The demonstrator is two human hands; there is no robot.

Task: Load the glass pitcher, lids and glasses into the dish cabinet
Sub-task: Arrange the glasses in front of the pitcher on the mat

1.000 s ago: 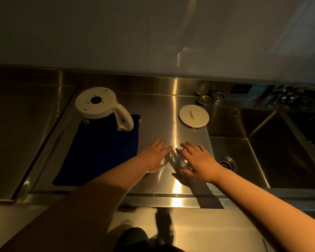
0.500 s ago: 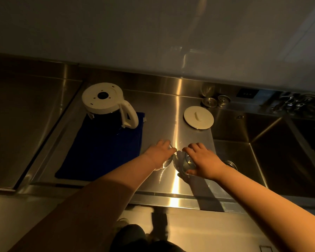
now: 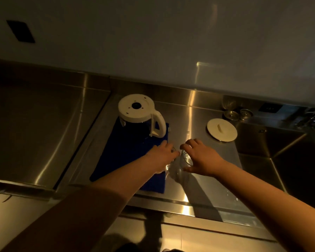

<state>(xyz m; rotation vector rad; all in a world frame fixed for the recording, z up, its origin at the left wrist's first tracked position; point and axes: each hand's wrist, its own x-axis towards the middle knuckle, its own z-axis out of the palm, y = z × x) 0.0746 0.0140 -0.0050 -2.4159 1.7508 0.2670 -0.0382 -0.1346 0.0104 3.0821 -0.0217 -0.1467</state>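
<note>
Both hands are over the stainless steel counter. The right hand has fingers and thumb curled around a clear drinking glass, gripping it by the rim. The left hand curls over a second clear glass, mostly hidden beneath it. The white-based glass pitcher sits upside down on the dark blue cloth mat. The round white lid lies flat near the steel sink. No readable writing shows anywhere.
</note>
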